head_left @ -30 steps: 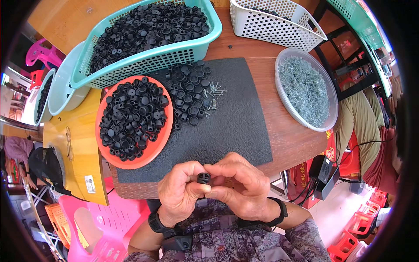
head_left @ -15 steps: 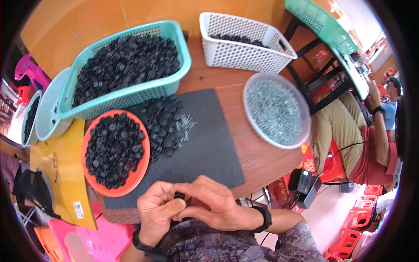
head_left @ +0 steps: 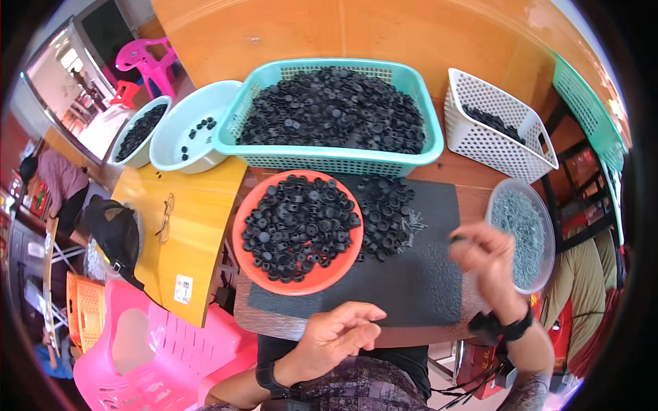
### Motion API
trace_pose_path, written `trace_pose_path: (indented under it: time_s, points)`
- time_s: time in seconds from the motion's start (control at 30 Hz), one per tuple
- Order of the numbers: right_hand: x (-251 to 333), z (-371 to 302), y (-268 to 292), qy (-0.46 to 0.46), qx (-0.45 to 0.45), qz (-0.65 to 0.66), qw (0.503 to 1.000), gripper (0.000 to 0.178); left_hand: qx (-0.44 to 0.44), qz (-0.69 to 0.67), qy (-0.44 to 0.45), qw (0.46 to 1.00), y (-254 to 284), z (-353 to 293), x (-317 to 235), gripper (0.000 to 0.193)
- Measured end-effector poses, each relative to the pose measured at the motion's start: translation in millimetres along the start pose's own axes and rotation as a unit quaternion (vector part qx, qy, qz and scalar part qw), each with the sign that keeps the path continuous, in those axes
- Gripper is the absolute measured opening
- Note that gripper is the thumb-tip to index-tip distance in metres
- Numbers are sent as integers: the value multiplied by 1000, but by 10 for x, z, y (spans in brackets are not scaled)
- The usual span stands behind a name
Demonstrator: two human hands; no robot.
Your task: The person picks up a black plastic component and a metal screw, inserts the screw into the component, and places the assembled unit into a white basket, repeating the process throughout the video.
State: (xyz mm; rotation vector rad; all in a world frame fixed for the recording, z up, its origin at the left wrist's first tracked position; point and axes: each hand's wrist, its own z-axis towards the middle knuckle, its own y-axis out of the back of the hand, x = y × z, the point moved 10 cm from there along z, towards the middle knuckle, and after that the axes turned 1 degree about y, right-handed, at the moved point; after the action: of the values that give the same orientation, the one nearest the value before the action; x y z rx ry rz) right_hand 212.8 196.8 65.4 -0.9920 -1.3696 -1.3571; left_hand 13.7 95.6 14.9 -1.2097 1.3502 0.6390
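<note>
My left hand [head_left: 340, 335] is over the table's front edge, thumb and forefinger apart, with nothing visible between them. My right hand [head_left: 485, 264], somewhat blurred, is raised above the mat's right side and pinches a small black plastic cap [head_left: 457, 239] at its fingertips. A pile of black caps [head_left: 385, 214] lies on the dark grey mat [head_left: 418, 298], beside a few silver screws [head_left: 413, 223]. Left of the pile, an orange-red bowl [head_left: 246, 266] holds many more caps. A clear round tub [head_left: 547, 268] of small silver metal pieces stands just beyond my right hand.
A teal basket [head_left: 434, 140] heaped with black parts and a white basket [head_left: 493, 145] line the back. Two pale blue basins [head_left: 179, 163] stand left, by a yellow board [head_left: 205, 236] bearing glasses [head_left: 165, 218]. A pink chair [head_left: 127, 373] is at lower left. A seated person's legs [head_left: 582, 294] show at right.
My hands, together around a black part before, are now apart: the right has moved right, toward the tub, with a cap. The left fingers have parted. The view has turned left.
</note>
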Motion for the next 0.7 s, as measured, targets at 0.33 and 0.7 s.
trace_pose_path:
  time_s: [0.33,0.7]
  points:
    - [521,1544,1538,169,-202,-341,903,31,-296,337,-179,875,1076,-376,-750,15]
    - [173,834,497,160,-78,-265,948,17,-190,555,-267,764,796,25,-977,19]
